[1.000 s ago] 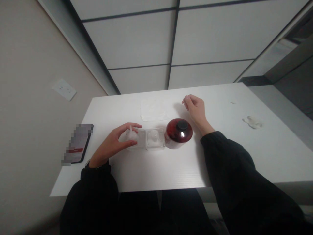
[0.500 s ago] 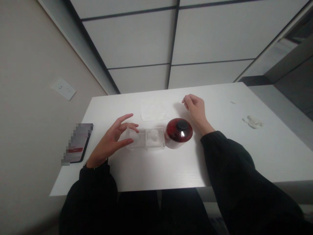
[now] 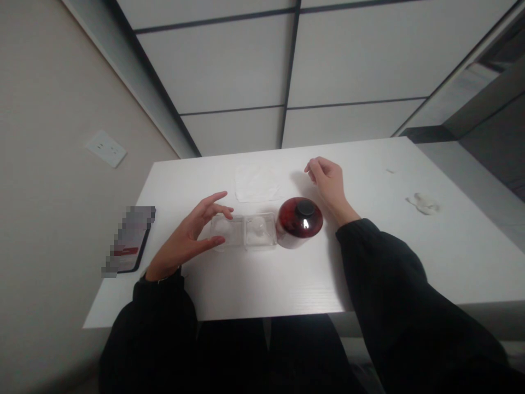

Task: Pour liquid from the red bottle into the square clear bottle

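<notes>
- on the white desk (image 3: 287, 284), mid-frame: a clear two-part plastic case (image 3: 245, 231) touching a dark red jar (image 3: 299, 221)
- left hand (image 3: 184, 235): fingers (image 3: 217, 200) spread apart over the case's left end
- right hand (image 3: 330, 186): fingers (image 3: 314, 171) loosely curled together, empty, just above the jar

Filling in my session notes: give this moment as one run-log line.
left hand: open, fingers spread at clear plastic box | right hand: curled, empty, near dark red jar | held: nothing
</notes>
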A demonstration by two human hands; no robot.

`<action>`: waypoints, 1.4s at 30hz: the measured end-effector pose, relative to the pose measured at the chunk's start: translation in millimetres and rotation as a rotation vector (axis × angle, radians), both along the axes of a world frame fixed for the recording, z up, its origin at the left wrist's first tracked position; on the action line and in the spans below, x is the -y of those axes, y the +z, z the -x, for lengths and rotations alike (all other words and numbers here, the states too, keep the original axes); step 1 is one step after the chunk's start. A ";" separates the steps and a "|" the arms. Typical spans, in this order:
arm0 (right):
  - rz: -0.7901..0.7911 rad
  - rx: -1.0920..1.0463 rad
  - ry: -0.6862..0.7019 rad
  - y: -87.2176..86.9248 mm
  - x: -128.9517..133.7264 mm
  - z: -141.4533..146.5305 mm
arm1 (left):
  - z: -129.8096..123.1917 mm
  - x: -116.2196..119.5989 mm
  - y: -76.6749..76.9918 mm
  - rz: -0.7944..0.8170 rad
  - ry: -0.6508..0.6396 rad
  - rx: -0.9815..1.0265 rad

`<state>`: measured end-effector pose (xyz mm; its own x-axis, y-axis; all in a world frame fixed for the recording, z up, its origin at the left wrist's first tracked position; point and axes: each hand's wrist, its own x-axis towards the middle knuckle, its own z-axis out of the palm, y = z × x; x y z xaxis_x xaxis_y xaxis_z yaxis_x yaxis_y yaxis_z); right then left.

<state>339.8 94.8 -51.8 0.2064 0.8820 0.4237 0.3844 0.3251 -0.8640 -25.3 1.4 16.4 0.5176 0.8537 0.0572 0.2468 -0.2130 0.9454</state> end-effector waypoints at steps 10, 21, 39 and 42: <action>0.004 -0.005 0.002 1.5 1.2 0.3 | -0.2 -2.3 -2.6 -0.030 0.023 0.003; 0.008 -0.011 0.005 0.4 0.5 0.0 | -1.9 3.0 4.3 -0.039 0.020 0.002; 0.010 -0.025 0.010 -0.1 0.3 0.6 | 0.3 -0.1 -1.4 -0.042 0.034 -0.036; 0.008 -0.028 0.011 -0.1 0.3 0.3 | 0.2 1.8 1.2 -0.018 -0.018 -0.019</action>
